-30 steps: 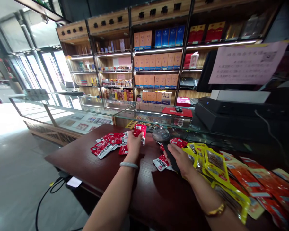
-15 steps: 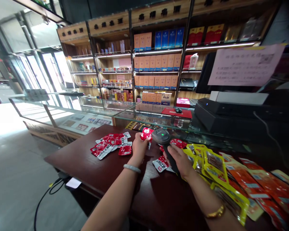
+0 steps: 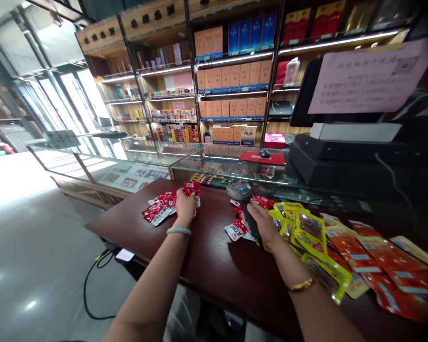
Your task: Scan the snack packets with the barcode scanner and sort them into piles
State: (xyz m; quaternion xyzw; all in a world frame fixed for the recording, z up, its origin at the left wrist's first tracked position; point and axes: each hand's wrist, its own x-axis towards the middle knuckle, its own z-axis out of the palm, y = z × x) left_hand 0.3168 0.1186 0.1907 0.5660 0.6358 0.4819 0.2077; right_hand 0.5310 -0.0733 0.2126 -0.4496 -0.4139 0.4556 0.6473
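head view: pinching a red packet [image 3: 195, 188] in the closed left hand [image 3: 185, 207] near a red pile [image 3: 160, 207] on the worktop [image 3: 207, 251]; gripping a scanner [image 3: 240, 191] in the curled right hand [image 3: 262, 223]. best to turn packet flat, uncovered, toward scanner.

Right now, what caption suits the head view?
Left hand holds a red packet, right hand a scanner, over a table.

The left arm [image 3: 150, 285] and right arm [image 3: 303, 294] were stretched out forward, leaning in toward each other. The left hand [image 3: 185, 206] pinched with bent fingers. The right hand [image 3: 262, 223] was curled in a grip.
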